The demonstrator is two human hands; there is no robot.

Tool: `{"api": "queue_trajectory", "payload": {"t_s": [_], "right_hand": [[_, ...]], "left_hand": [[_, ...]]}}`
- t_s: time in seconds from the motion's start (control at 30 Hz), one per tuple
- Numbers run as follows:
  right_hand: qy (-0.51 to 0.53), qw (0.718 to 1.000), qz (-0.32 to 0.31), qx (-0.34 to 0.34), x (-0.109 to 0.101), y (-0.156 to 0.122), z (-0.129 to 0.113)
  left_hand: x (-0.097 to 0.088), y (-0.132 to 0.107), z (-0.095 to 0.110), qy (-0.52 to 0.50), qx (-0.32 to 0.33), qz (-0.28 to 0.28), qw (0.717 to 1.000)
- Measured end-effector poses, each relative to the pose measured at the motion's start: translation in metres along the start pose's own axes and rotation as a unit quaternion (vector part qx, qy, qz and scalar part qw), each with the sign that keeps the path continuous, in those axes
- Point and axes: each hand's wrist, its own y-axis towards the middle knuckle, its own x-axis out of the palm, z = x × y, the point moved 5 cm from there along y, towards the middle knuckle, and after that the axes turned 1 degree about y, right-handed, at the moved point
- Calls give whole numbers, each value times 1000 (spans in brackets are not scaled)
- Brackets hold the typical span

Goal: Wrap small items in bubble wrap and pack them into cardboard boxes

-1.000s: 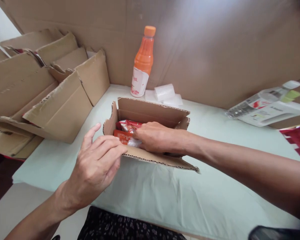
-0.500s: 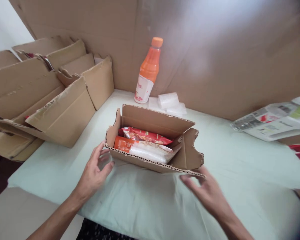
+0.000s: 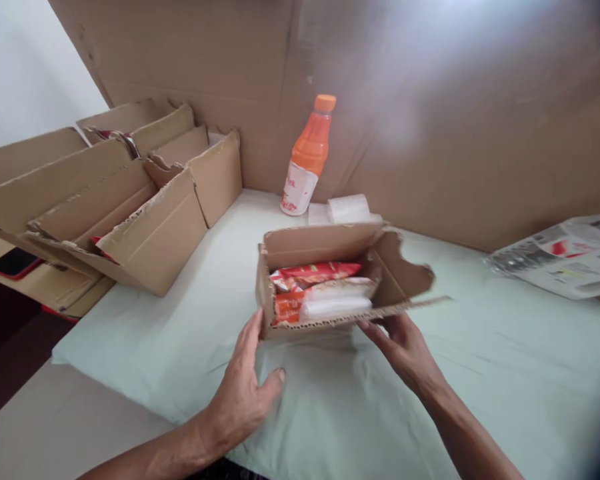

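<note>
A small open cardboard box (image 3: 400, 267) stands near the middle of the cloth-covered table. Inside it lie a red snack packet (image 3: 325, 272), an orange-and-white packet (image 3: 289, 307) and a clear plastic roll (image 3: 336, 308). My left hand (image 3: 243, 387) is at the box's near left corner, its fingers stretched along that end and the thumb spread away. At the near right side, my right hand (image 3: 400, 347) holds the box by its front wall, thumb towards me; its other fingertips are partly hidden by the cardboard.
Behind the box stand an orange-capped bottle (image 3: 307, 157) and a white plastic roll (image 3: 349, 208), before a tall cardboard panel (image 3: 205, 53). Several cardboard bins (image 3: 165, 227) occupy the left side, with a dark phone-like object (image 3: 15, 262) below. A clear plastic package (image 3: 565, 257) lies at right.
The box has turned and its right-hand flap now points outward to the right. My left hand has come up against its left corner. The whole view has shifted a little.
</note>
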Motion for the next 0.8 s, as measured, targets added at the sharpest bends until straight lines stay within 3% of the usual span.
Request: {"api": "queue_trajectory", "payload": {"t_s": [0.13, 0.2, 0.27, 0.37, 0.47, 0.6, 0.8], "right_hand": [[100, 994, -26, -46, 75, 91, -27], [81, 994, -16, -67, 115, 129, -40], [6, 997, -32, -76, 153, 150, -50], [-63, 990, -80, -92, 196, 161, -61], [-122, 981, -100, -109, 215, 168, -69], [-232, 961, -105, -110, 223, 184, -76], [-250, 953, -115, -125, 227, 187, -77]], "left_hand": [[-29, 31, -9, -7, 11, 49, 999], [-38, 56, -15, -7, 17, 75, 997], [-44, 82, -21, -12, 27, 96, 995], [-46, 119, -30, -17, 42, 117, 992], [-46, 156, -36, -12, 52, 130, 990], [-48, 199, -41, -10, 52, 137, 989], [-60, 215, -51, -45, 51, 103, 992]]}}
